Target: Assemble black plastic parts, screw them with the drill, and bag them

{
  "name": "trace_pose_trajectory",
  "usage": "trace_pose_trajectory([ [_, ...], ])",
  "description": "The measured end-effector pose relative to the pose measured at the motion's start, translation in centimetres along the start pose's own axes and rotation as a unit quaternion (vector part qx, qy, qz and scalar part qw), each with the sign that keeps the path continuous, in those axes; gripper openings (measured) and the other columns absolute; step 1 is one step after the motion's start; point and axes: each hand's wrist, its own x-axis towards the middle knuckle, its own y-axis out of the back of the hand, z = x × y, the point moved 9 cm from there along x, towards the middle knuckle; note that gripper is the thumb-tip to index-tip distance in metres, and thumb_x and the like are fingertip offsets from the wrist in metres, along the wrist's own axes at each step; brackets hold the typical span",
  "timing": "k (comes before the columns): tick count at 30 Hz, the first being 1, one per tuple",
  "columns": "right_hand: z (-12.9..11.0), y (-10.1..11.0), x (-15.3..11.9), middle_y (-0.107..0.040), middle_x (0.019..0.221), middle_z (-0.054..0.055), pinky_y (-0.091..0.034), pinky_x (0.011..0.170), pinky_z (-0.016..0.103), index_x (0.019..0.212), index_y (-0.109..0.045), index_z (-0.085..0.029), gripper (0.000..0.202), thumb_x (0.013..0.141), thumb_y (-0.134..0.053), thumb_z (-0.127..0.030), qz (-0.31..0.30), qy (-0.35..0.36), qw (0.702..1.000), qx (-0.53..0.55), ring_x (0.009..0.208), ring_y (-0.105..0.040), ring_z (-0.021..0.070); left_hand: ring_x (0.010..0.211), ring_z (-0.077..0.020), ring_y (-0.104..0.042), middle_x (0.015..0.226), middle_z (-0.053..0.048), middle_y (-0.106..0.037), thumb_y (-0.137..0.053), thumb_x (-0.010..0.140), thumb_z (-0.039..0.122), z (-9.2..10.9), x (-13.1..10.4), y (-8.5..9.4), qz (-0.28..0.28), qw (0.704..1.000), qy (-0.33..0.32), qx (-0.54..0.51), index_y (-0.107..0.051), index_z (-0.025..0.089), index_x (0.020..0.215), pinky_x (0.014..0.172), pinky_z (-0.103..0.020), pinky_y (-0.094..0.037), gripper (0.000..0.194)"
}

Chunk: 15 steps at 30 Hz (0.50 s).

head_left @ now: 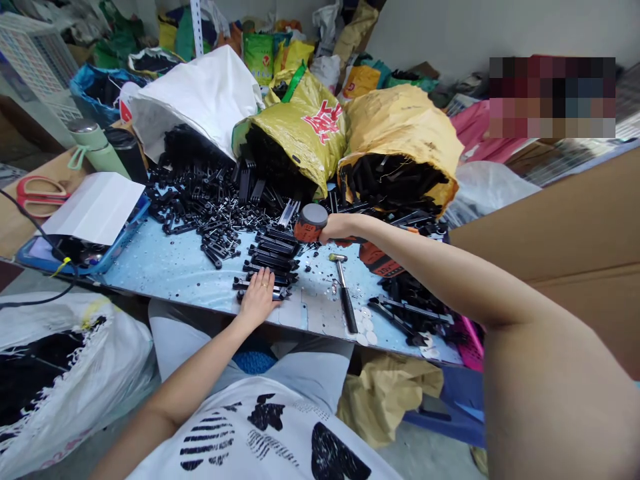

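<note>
Left hand point(259, 292): lay flat, fingers extended, on the near end of a row of black parts point(273, 248). Right hand point(336, 228): was closed round a power drill point(307, 232), by the row's far right end. Handling, as judged: a steady left palm, fingers clear of the drill, tool kept square, suited the work. Hammer point(345, 297): lay right of the row, on the tabletop point(150, 257). Far side: loose black pieces point(200, 193), white sack point(200, 90).
</note>
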Motion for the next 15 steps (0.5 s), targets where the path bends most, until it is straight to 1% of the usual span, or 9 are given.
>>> trace_pose_trajectory([
  [4,-0.9,-0.3,-1.7,-0.055,0.057,0.001,-0.038,0.046,0.024,0.074,-0.063,-0.014,0.018,0.061,-0.064,-0.027,0.001,0.005,1.0,-0.013,0.048,-0.049,0.0117,0.142,-0.0307,-0.013,0.15,-0.021,-0.022,-0.051,0.084,0.051,0.0,0.0,-0.1,-0.004,1.0,-0.001,-0.003,-0.028,0.0,0.142,0.116,-0.043,-0.012,0.08],
  [7,-1.6,-1.2,-2.6,-0.054,0.056,0.0,-0.038,0.045,0.023,0.076,-0.063,-0.013,0.021,0.06,-0.066,-0.027,-0.021,0.003,1.0,-0.002,0.045,-0.048,0.0108,0.142,-0.031,-0.012,0.15,-0.021,-0.021,-0.05,0.085,0.051,-0.1,0.0,-0.2,-0.005,1.0,0.0,-0.006,-0.027,0.0,0.142,0.115,-0.043,-0.012,0.08],
  [11,-2.4,-2.6,-2.9,-0.053,0.053,-0.001,-0.037,0.043,0.023,0.077,-0.062,-0.014,0.019,0.06,-0.065,-0.023,-0.04,0.002,0.999,0.002,0.044,-0.049,0.0111,0.141,-0.0312,-0.014,0.15,-0.021,-0.022,-0.049,0.085,0.052,-0.1,0.0,0.0,-0.006,1.0,-0.003,-0.01,-0.028,0.0,0.142,0.115,-0.043,-0.013,0.08],
  [15,-2.7,-2.9,-3.9,-0.054,0.051,0.0,-0.038,0.043,0.023,0.077,-0.064,-0.015,0.018,0.062,-0.063,-0.026,-0.025,0.004,0.999,-0.026,0.045,-0.052,0.0127,0.141,-0.0314,-0.014,0.15,-0.021,-0.022,-0.048,0.085,0.052,-0.1,0.0,0.2,-0.005,1.0,-0.003,-0.014,-0.028,0.0,0.142,0.115,-0.044,-0.012,0.08],
])
